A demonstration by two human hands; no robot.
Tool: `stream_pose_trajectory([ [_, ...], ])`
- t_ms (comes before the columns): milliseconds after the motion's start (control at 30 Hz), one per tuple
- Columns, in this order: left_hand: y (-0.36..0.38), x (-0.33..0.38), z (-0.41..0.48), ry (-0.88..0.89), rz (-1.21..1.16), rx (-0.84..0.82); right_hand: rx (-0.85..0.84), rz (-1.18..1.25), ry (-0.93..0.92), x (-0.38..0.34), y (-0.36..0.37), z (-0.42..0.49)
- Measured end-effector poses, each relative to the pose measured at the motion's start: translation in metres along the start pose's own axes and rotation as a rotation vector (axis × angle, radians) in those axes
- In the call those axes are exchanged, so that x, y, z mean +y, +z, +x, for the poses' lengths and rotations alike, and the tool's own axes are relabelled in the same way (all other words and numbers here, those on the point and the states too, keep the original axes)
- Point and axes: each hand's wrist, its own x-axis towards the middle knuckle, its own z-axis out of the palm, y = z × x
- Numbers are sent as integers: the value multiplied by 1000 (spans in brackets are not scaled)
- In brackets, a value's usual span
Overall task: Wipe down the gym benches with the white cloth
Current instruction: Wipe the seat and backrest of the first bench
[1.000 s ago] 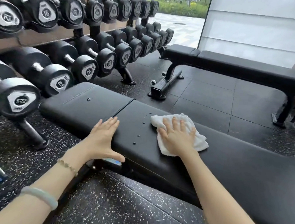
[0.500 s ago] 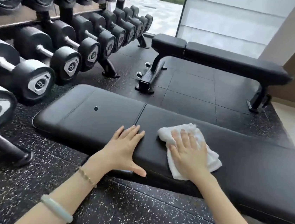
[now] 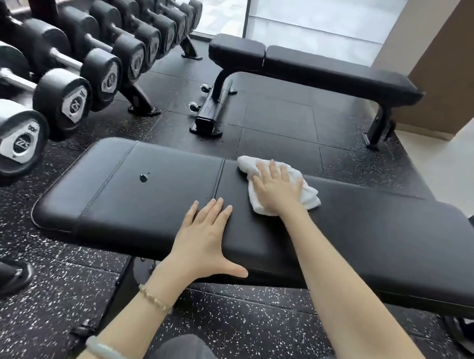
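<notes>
- Cloth (image 3: 247, 165), mid-frame, lies bunched on the near bench (image 3: 137, 212) just right of its seam: soft, light, apt to ruck unless pressed flat.
- Right hand (image 3: 276, 189) presses it, fingers straight, slightly spread; left hand (image 3: 206, 235) rests flat on the pad, fingers together.
- Open pad runs both ways; a wet spot (image 3: 143, 178) sits left of the seam.
- Dumbbells (image 3: 77, 96) crowd the left; far bench (image 3: 330, 72) stands well apart.

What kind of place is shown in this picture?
Most likely a gym's free-weights area. A rack of dumbbells stands at the left, two black padded benches, the near bench and the far bench, stand on speckled rubber flooring.
</notes>
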Motion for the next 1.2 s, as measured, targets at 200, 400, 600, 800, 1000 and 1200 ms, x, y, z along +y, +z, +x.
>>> stream_pose_trajectory([
  [200,2,-3,-2,3,-4,14,72,-56,-108,9,23,-76],
  [400,-3,-2,-4,-4,-13,0,55,-73,-117,7,29,-108],
  [600,-4,3,-3,-31,-25,5,60,-19,-169,-1,17,-49],
  [800,-7,9,-9,-87,-26,28,6,27,-179,-36,5,25],
  [1000,-3,10,-16,-238,-50,74,67,-23,-260,-31,16,-29],
  [1200,-9,8,-25,-233,-205,38,32,-13,-331,-18,22,-64],
])
